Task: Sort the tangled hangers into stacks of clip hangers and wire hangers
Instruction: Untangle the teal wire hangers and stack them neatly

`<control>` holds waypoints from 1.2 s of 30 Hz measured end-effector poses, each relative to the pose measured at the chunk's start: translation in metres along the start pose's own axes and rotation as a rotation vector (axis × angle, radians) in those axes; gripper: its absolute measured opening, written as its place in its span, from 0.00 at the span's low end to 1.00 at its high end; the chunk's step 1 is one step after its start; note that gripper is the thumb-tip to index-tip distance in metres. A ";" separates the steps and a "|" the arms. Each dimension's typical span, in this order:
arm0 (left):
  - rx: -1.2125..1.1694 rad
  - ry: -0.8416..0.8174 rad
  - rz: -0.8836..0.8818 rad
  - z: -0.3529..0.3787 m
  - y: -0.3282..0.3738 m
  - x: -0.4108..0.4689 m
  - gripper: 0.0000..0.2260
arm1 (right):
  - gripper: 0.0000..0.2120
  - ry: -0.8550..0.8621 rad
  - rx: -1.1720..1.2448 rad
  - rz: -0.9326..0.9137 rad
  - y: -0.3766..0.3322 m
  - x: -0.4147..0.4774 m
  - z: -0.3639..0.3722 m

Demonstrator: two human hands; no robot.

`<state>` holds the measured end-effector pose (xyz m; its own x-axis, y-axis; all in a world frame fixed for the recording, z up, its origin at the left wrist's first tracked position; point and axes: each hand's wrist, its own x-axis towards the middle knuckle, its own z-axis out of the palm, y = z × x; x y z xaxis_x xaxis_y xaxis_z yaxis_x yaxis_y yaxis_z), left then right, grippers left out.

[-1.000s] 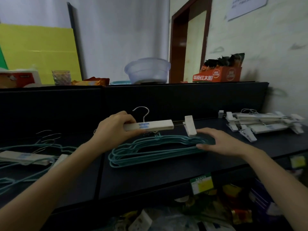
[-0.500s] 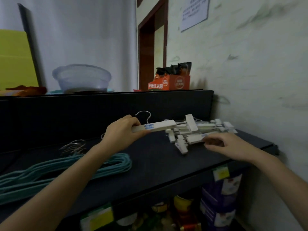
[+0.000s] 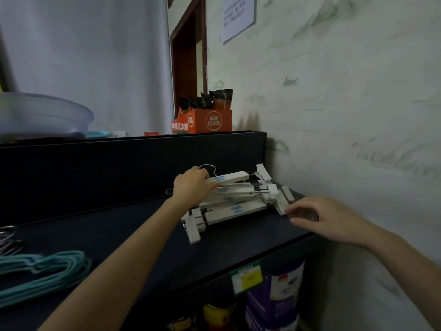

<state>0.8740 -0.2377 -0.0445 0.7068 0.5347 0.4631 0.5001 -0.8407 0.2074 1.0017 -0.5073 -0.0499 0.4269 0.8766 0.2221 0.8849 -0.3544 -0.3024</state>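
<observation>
Two bare forearms, no sleeves in view, left hand [image 3: 193, 185] and right hand [image 3: 319, 217] ungloved, no rings, watch or wristbands visible, wrists bare, fingers slender, nails short and unpainted as far as the blur allows

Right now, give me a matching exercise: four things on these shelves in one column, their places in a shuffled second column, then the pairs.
1. white wooden clip hanger with blue lettering
2. teal coated wire hangers
3. orange cardboard snack box
4. clear plastic basin

A. upper ledge, far left
B. in the left hand, over the clip hanger stack
C. shelf, bottom left
D. upper ledge, beside the doorway

Pairs: 1-B, 2-C, 3-D, 4-A
</observation>
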 end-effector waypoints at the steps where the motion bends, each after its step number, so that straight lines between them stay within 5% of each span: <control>1: 0.012 -0.024 -0.008 0.005 0.003 0.006 0.19 | 0.11 0.000 0.004 0.000 0.004 0.000 0.000; 7: 0.024 -0.102 -0.056 0.022 0.010 0.021 0.20 | 0.09 0.032 0.050 -0.031 0.012 0.010 -0.003; 17: 0.139 0.218 0.078 -0.051 -0.039 -0.064 0.18 | 0.10 0.049 0.162 -0.247 -0.051 0.059 0.017; 36: 0.449 0.114 -0.553 -0.235 -0.243 -0.386 0.12 | 0.14 -0.225 0.238 -0.851 -0.415 0.069 0.145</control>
<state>0.3623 -0.2594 -0.0710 0.2465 0.8392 0.4848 0.9444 -0.3202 0.0742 0.6366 -0.2528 -0.0440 -0.4211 0.8629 0.2796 0.8120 0.4960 -0.3077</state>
